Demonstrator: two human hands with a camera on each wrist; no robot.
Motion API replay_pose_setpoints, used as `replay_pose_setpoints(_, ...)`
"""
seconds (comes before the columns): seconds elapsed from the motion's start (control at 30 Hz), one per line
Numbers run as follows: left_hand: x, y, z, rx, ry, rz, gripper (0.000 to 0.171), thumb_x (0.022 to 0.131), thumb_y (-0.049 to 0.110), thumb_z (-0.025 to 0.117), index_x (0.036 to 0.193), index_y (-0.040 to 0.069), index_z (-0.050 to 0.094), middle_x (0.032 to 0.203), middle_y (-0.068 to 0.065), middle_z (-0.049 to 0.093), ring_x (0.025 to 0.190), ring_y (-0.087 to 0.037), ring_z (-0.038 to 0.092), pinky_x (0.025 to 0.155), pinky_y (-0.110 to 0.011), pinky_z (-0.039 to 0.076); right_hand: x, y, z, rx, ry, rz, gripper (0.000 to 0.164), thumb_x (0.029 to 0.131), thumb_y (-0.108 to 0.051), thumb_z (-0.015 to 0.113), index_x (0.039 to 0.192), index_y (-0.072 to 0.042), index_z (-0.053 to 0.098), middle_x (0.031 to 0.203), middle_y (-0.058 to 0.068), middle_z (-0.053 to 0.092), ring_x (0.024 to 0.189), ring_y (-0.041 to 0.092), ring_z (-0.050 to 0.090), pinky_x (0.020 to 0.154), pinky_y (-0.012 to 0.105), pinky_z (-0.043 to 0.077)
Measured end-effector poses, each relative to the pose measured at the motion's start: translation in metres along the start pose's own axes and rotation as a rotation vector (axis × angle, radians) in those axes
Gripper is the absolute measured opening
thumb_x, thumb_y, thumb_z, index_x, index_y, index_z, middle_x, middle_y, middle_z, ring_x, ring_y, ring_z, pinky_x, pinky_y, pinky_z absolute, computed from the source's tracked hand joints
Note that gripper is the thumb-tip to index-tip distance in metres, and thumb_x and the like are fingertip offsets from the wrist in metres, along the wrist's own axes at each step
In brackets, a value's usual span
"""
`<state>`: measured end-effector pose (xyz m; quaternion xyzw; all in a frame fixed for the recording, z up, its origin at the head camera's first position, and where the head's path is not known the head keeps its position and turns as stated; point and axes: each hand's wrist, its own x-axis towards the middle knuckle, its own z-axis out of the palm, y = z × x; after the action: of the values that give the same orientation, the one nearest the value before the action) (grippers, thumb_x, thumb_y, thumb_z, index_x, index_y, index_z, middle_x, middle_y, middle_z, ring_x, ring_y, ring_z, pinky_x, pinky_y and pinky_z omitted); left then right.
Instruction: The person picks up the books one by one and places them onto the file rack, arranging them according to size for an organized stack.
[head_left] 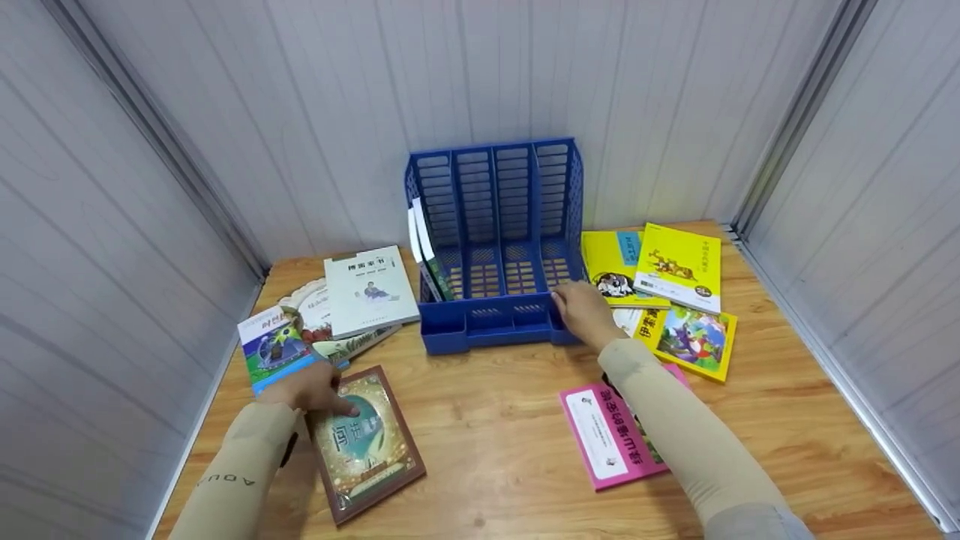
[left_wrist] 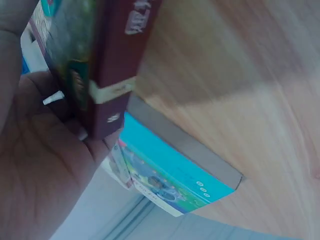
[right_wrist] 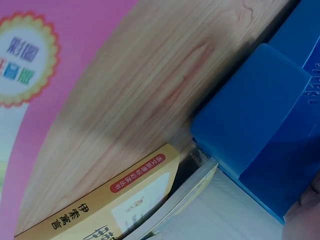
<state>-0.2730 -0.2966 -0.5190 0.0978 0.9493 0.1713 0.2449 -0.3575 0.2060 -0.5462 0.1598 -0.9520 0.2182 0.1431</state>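
My left grip (head_left: 309,388) pinches the brown book (head_left: 366,444) by its far left part, thumb on the cover. Its long axis slants far-left to near-right, near and left of the blue rack (head_left: 491,321), whose near right rim my right grip (head_left: 583,309) holds.

The pink book (head_left: 615,435) bears 绿山墙的安妮, its round badge (right_wrist: 25,59) showing 彩图 and smaller characters, while the pale book (head_left: 370,291) reads 傅雷家书. The yellow book (right_wrist: 95,202) says 伊索寓言, with 语文新课标必读丛书 on its red label (right_wrist: 137,173). Letters seeming to read AQU mark the left sleeve (head_left: 232,457); spine lettering on the brown book (head_left: 367,442) is too blurred.
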Motion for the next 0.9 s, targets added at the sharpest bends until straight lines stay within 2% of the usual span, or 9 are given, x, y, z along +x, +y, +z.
replay_pose_setpoints(0.13, 0.0, -0.001, -0.005, -0.091, -0.005, 0.061, 0.041, 0.089, 0.04, 0.091, 0.094, 0.008, 0.067, 0.081, -0.003, 0.059, 0.068, -0.017, 0.051, 0.062, -0.033, 0.042, -0.001, 0.0, 0.001, -0.012, 0.01, -0.007, 0.028, 0.111, -0.016, 0.059, 0.113, 0.005, 0.077, 0.112, 0.024, 0.079, 0.11, 0.047, 0.072, 0.106, 0.059, 0.053)
replay_pose_setpoints(0.2, -0.001, -0.001, -0.007, -0.127, -0.014, 0.076, 0.039, 0.09, 0.039, 0.09, 0.098, 0.008, 0.067, 0.085, -0.005, 0.06, 0.071, -0.017, 0.053, 0.064, -0.035, 0.043, -0.001, 0.0, 0.001, -0.016, 0.003, -0.003, 0.029, 0.112, -0.017, 0.057, 0.114, 0.004, 0.077, 0.114, 0.024, 0.079, 0.112, 0.047, 0.072, 0.106, 0.059, 0.053)
replay_pose_setpoints(0.33, -0.004, 0.001, -0.01, -0.152, -0.016, 0.106, 0.051, 0.09, 0.037, 0.09, 0.124, 0.004, 0.071, 0.111, -0.013, 0.07, 0.088, -0.022, 0.062, 0.074, -0.041, 0.052, -0.001, 0.0, 0.0, -0.018, -0.011, 0.006, 0.03, 0.112, -0.018, 0.056, 0.115, 0.004, 0.077, 0.115, 0.024, 0.079, 0.113, 0.046, 0.071, 0.107, 0.059, 0.053)
replay_pose_setpoints(0.43, -0.004, 0.002, -0.012, -0.176, -0.012, 0.118, 0.054, 0.09, 0.035, 0.091, 0.128, 0.002, 0.07, 0.117, -0.014, 0.069, 0.09, -0.021, 0.062, 0.076, -0.041, 0.054, -0.001, 0.0, 0.0, -0.013, -0.016, 0.009, 0.029, 0.112, -0.016, 0.057, 0.116, 0.004, 0.077, 0.116, 0.024, 0.079, 0.115, 0.047, 0.071, 0.109, 0.059, 0.052)
replay_pose_setpoints(0.5, -0.004, 0.003, -0.013, -0.209, -0.017, 0.131, 0.043, 0.091, 0.032, 0.089, 0.116, 0.002, 0.071, 0.104, -0.01, 0.068, 0.081, -0.018, 0.058, 0.07, -0.037, 0.051, -0.001, 0.0, 0.0, -0.01, -0.018, 0.01, 0.029, 0.112, -0.016, 0.058, 0.116, 0.005, 0.077, 0.118, 0.024, 0.079, 0.116, 0.047, 0.071, 0.11, 0.059, 0.051)
replay_pose_setpoints(0.63, -0.005, 0.003, -0.018, -0.317, -0.038, 0.185, 0.023, 0.099, 0.022, 0.079, 0.103, 0.001, 0.074, 0.084, -0.002, 0.069, 0.066, -0.011, 0.056, 0.061, -0.03, 0.048, 0.0, 0.0, 0.0, -0.005, -0.017, 0.009, 0.029, 0.112, -0.017, 0.058, 0.116, 0.005, 0.077, 0.119, 0.025, 0.078, 0.117, 0.047, 0.071, 0.111, 0.059, 0.051)
replay_pose_setpoints(0.73, -0.007, 0.002, -0.021, -0.405, -0.064, 0.214, 0.019, 0.104, 0.018, 0.072, 0.095, 0.002, 0.073, 0.073, 0.003, 0.064, 0.058, -0.007, 0.049, 0.056, -0.027, 0.044, 0.0, -0.001, 0.0, -0.009, -0.006, 0.003, 0.028, 0.112, -0.016, 0.059, 0.114, 0.005, 0.077, 0.116, 0.025, 0.079, 0.114, 0.047, 0.071, 0.109, 0.059, 0.051)
replay_pose_setpoints(0.83, -0.009, 0.002, -0.024, -0.459, -0.088, 0.224, 0.024, 0.106, 0.019, 0.068, 0.086, 0.005, 0.067, 0.066, 0.005, 0.054, 0.053, -0.005, 0.04, 0.053, -0.026, 0.038, -0.001, 0.0, 0.001, -0.02, 0.014, -0.008, 0.027, 0.111, -0.016, 0.06, 0.111, 0.005, 0.076, 0.113, 0.026, 0.078, 0.111, 0.048, 0.072, 0.107, 0.059, 0.053)
replay_pose_setpoints(0.9, -0.01, 0.002, -0.024, -0.493, -0.097, 0.232, 0.025, 0.107, 0.019, 0.068, 0.085, 0.008, 0.067, 0.065, 0.006, 0.054, 0.052, -0.005, 0.039, 0.052, -0.025, 0.037, -0.001, 0.0, 0.002, -0.025, 0.022, -0.015, 0.026, 0.11, -0.016, 0.06, 0.111, 0.005, 0.076, 0.112, 0.025, 0.079, 0.11, 0.047, 0.072, 0.106, 0.059, 0.053)
